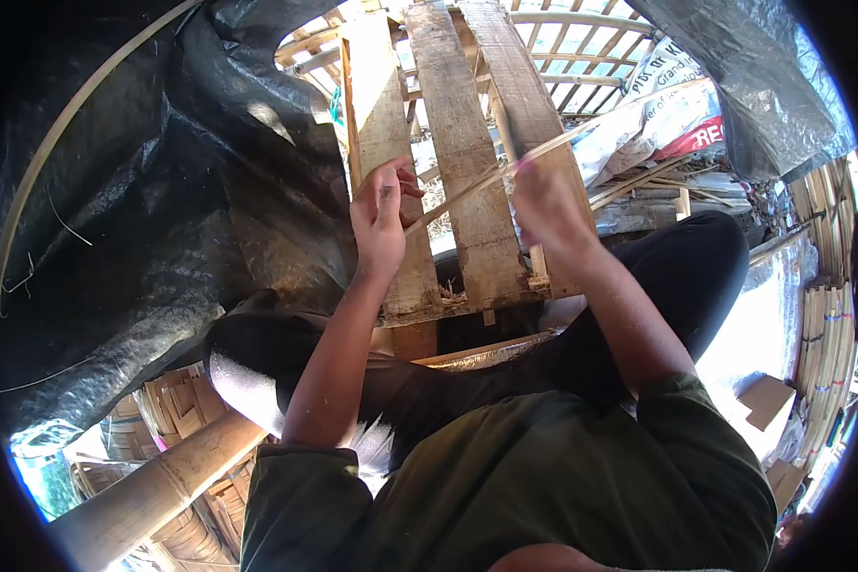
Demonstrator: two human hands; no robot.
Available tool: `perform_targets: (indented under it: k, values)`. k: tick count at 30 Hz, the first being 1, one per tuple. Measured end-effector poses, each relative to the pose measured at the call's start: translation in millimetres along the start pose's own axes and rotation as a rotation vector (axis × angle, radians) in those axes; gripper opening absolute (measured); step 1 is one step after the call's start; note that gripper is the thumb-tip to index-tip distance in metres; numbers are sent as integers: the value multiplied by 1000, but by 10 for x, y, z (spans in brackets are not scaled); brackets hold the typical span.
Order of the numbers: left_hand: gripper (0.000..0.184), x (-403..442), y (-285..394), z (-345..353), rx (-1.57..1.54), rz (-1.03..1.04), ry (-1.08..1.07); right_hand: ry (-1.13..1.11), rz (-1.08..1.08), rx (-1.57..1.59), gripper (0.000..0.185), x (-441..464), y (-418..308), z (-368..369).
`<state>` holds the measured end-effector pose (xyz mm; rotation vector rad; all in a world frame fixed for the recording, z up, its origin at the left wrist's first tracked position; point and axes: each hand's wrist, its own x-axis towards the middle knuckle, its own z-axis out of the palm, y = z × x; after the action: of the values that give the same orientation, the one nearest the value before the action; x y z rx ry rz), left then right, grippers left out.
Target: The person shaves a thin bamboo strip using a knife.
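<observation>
A thin bamboo strip [462, 198] slants across the wooden slats, from beside my left hand up past my right hand to the upper right. My left hand [381, 214] is raised over the left slat, its fingers loosely bent and apart, with nothing visible in them. The strip's lower end is close to that palm; I cannot tell whether they touch. My right hand [549, 205] is closed and smeared by motion. A dark, narrow blade, apparently a knife [513, 135], sticks up from it, blurred, beside the strip. The knife's handle is mostly hidden by the fingers.
Wooden slats [453, 105] form a bench before my crossed legs. Black plastic sheeting [153, 210] hangs at left. A printed sack [653, 124] and loose bamboo pieces [653, 181] lie at right. Bundled strips [823, 334] stand far right; a thick bamboo pole [167, 486] is lower left.
</observation>
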<state>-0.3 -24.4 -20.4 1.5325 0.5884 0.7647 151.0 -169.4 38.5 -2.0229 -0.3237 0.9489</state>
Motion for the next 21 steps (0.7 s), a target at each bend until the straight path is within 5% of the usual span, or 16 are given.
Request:
perform_targets:
  k: [1, 4, 8, 12, 15, 17, 19, 20, 21]
  values:
    - [43, 6, -18, -2, -1, 4, 4, -1, -5, -3, 40, -56, 30, 75]
    - [47, -9, 2, 0, 14, 71, -19, -453, -88, -70, 32, -42, 153, 95]
    - [54, -11, 35, 8, -22, -52, 47, -123, -82, 170, 24, -55, 175, -9]
    - [57, -18, -83, -61, 0, 7, 30, -345, -110, -106, 30, -294, 102, 276]
    - [58, -28, 34, 3, -15, -81, 85, -69, -41, 409, 34, -59, 61, 63]
    - [61, -18, -84, -38, -1, -40, 61, -53, 3, 230, 34, -68, 229, 305]
    - [65, -12, -94, -40, 18, 4, 26, -92, -535, -156, 41, 87, 789, 700]
    - [66, -20, -39, -22, 5, -32, 49, -391, -75, -23, 43, -138, 259, 371]
    - [68, -37, 2, -18, -7, -72, 73, -396, -72, -18, 43, -123, 179, 310]
